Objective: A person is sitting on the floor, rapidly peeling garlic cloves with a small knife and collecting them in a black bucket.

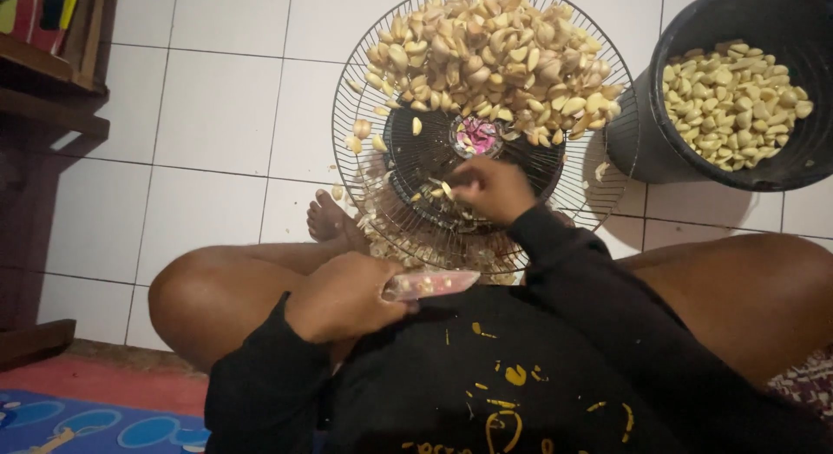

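The person sits cross-legged on the white tiled floor (217,115), wearing a black long-sleeved shirt. Nearest to the body is the left hand (343,298), which rests above the left knee. Its fingers are closed around the handle of a small knife (431,284); the blade points to the right and some bits of garlic stick on it.

A little farther, the right hand (490,189) reaches forward over the middle of a round wire fan guard (364,55) that lies flat on the floor like a tray. The fingertips are pinched together on a small pale piece, probably a garlic clove (444,189), but it is too small to tell for sure. One bare foot (330,220) lies just beside the near left rim of the guard.

On the far half of the guard there is a big heap of unpeeled garlic cloves (486,55), and a few single cloves are scattered near the dark centre disc. Thin garlic skins (408,237) lie on the near part of the wire, between the hand and the legs.

To the right, just beside the guard, stands a black bucket (642,150) that holds peeled garlic cloves (733,102), smooth and yellowish. At the far left a dark wooden shelf (52,81) stands against the edge of the view.
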